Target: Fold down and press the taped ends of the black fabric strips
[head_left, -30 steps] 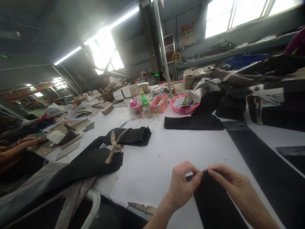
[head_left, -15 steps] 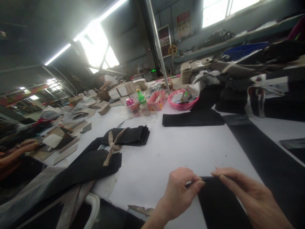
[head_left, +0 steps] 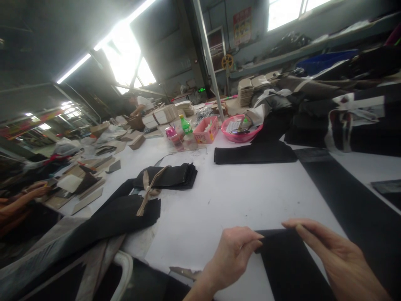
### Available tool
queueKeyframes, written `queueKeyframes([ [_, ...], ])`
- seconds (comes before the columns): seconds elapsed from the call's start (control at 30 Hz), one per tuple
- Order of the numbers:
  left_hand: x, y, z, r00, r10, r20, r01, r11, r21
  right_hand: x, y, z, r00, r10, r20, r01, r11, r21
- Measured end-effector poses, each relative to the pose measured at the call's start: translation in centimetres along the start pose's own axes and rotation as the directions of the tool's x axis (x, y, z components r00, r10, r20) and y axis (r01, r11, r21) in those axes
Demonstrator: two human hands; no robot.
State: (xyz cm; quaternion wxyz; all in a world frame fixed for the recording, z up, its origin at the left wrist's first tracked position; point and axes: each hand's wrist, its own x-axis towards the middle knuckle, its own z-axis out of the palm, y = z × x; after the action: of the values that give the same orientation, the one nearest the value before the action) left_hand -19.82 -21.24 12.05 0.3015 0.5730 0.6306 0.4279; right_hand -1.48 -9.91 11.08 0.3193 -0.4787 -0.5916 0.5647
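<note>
Fingers (head_left: pixel 253 238) of L hand (head_left: pixel 233 257) & R hand (head_left: pixel 335 248) pinch blk strip (head_left: pixel 290 259), prob. cloth

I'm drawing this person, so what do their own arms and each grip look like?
These are a person's arms, with no cables. The left grip and right grip have fingers and a thumb, and no gloves. I see no ring, watch or bracelet, and no sleeve on the visible left forearm or right forearm.
</note>
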Motion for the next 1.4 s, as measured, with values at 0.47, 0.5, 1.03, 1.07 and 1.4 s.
queueKeyframes([
  [0.47,-0.6,-0.1,-0.1,0.989,-0.117,-0.094,0.095,0.972,-0.216,-0.5,-0.7,-0.1,0.981,0.193,0.011,-0.192,0.968,0.164],
  [0.5,-0.6,0.0,-0.2,0.99,-0.111,-0.084,0.091,0.973,-0.212,-0.5,-0.5,-0.1,0.98,0.197,0.025,-0.199,0.962,0.19],
  [1.03,-1.0,-3.9,-1.9,0.978,-0.207,0.03,0.207,0.944,-0.256,-0.3,0.6,1.2,0.981,0.029,0.191,-0.094,0.936,0.339],
  [1.07,-0.8,-3.9,-1.8,0.982,-0.191,0.014,0.188,0.953,-0.238,-0.3,0.7,1.3,0.98,0.029,0.195,-0.095,0.935,0.342],
  [1.4,1.9,-0.2,1.1,0.998,-0.016,-0.063,0.015,1.0,-0.011,-0.3,0.7,1.5,0.981,-0.019,0.194,-0.049,0.939,0.34],
])
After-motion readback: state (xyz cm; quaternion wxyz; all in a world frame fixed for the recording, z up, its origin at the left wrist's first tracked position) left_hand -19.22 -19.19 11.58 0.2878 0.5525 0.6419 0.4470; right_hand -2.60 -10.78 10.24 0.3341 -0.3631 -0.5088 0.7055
